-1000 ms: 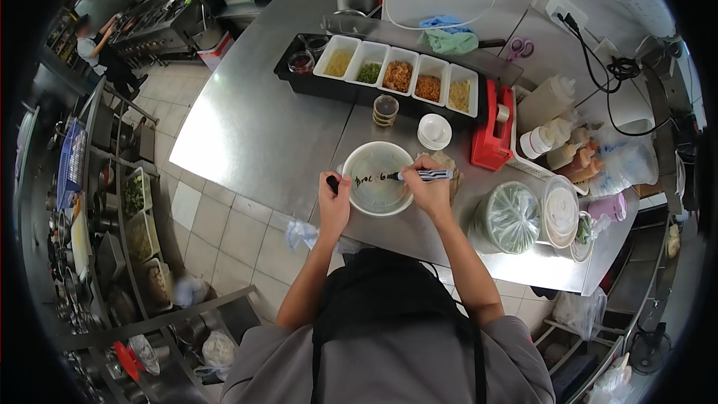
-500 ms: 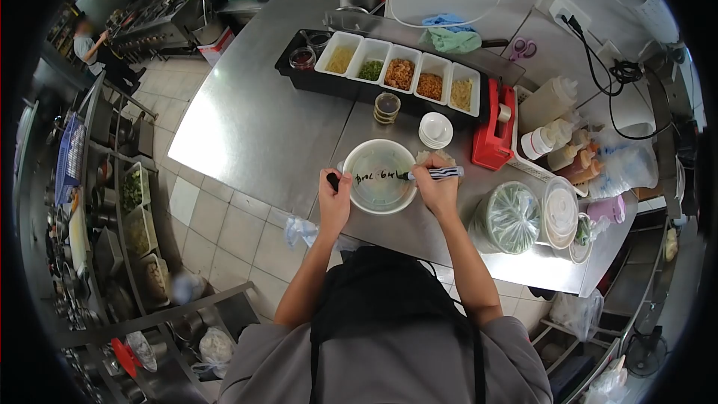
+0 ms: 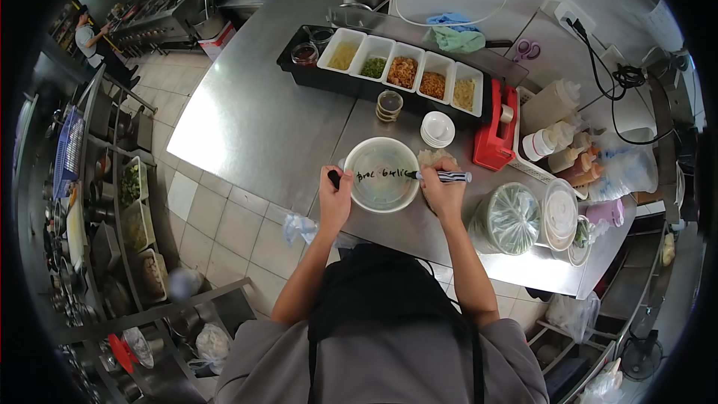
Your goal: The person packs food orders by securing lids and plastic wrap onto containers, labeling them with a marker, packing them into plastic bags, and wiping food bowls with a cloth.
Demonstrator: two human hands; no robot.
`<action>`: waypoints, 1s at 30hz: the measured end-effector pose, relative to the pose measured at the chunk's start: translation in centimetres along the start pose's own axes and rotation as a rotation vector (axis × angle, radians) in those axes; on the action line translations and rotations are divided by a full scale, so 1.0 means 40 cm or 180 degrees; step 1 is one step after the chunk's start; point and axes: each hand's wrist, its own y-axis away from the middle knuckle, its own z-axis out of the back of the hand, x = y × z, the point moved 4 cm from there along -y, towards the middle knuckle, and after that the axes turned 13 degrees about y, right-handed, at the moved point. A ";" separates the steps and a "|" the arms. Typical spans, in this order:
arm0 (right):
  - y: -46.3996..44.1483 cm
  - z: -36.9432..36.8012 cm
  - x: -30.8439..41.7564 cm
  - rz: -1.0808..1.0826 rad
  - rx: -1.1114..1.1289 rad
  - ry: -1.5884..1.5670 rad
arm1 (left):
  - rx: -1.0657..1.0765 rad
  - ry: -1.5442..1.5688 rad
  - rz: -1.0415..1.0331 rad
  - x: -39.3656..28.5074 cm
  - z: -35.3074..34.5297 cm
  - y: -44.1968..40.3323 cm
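A round white tub (image 3: 381, 191) with a translucent lid stands on the steel counter in front of me. Black handwriting across the lid seems to read "Broc. Garlic". My right hand (image 3: 444, 188) is closed round a marker pen (image 3: 453, 176) with a striped barrel, its tip at the right end of the writing. In my left hand (image 3: 333, 193), at the tub's left rim, is a black marker cap (image 3: 333, 178). Behind the tub are a small glass jar (image 3: 389, 105) of dark liquid and a stack of little white bowls (image 3: 437, 129).
A black caddy (image 3: 321, 78) with several white topping trays runs along the back. To the right are a red dispenser (image 3: 494, 126), squeeze bottles (image 3: 550, 101) in a basket and a plastic-wrapped tub of greens (image 3: 511, 217). A person (image 3: 90, 36) stands far left near the stove.
The writing on the lid has grown by a few letters. My right hand and the marker have moved slightly right. The left hand stays at the tub's left rim.
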 end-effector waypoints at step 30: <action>-0.025 0.007 0.084 -0.0260 0.0011 -0.1163 | 0.0557 -0.0786 -0.0404 -0.085 0.038 0.014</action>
